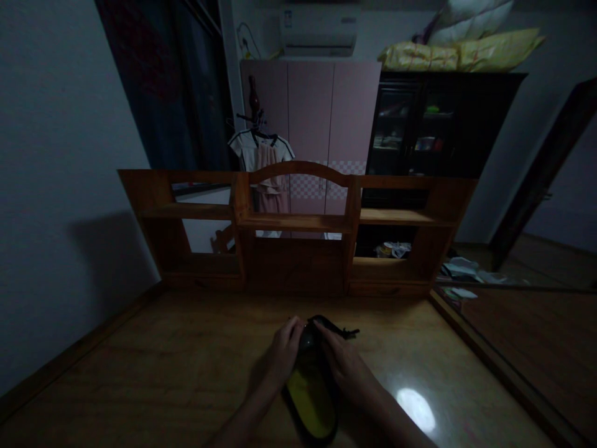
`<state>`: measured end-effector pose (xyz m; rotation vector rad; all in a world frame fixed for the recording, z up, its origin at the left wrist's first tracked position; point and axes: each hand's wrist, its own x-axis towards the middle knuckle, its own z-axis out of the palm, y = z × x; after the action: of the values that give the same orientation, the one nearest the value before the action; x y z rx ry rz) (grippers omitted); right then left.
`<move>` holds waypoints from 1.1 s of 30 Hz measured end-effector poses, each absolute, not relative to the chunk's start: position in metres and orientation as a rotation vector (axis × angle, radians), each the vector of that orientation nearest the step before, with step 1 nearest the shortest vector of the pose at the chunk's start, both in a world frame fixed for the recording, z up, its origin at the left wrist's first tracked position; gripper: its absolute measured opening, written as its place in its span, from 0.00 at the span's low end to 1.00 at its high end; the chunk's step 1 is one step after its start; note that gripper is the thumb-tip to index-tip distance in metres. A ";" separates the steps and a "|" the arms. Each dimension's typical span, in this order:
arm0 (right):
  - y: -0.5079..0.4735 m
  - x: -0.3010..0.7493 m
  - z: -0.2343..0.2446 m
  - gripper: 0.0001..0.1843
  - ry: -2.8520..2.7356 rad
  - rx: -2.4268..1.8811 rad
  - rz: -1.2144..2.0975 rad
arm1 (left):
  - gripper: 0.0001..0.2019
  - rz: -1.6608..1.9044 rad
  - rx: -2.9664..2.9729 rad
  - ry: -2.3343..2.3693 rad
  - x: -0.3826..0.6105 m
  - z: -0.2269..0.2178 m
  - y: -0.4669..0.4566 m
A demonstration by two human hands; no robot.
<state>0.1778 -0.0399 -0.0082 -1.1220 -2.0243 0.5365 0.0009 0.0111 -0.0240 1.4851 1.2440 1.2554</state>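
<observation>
A long oval object [310, 398] with a black rim and a yellow inner face lies lengthwise on the wooden surface in front of me. It resembles a slipper or an open case; the dim light hides which. At its far end is a glossy dark part [308, 338], between my two hands. My left hand [286, 348] is closed on the left side of that part, thumb and fingers pinched. From the right, my right hand [339, 358] grips the same end, its fingers bent over the edge. A black strap-like piece [345, 331] sticks out to the right beyond my fingers.
A wooden shelf unit [298, 221] borders the far edge of the wooden surface [186, 354]. A raised wooden edge [494, 361] runs along the right. Behind stand pink cabinets [310, 112], a dark cabinet [448, 124] and hanging clothes [263, 155].
</observation>
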 end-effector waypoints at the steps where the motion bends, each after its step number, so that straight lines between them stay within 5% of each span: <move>1: -0.040 0.178 -0.008 0.27 -2.027 -1.122 0.543 | 0.20 1.262 1.488 1.275 0.000 -0.025 0.010; 23: -0.041 0.174 -0.007 0.26 -2.005 -1.097 0.547 | 0.20 1.281 1.546 1.443 -0.004 -0.029 0.004; 33: -0.044 0.175 0.000 0.30 -1.928 -1.064 0.578 | 0.19 1.243 1.349 1.046 0.003 -0.015 0.008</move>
<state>0.1754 -0.0435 0.0002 -1.0644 -1.9278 0.5778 0.0033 0.0082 -0.0154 1.3490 1.0456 1.2433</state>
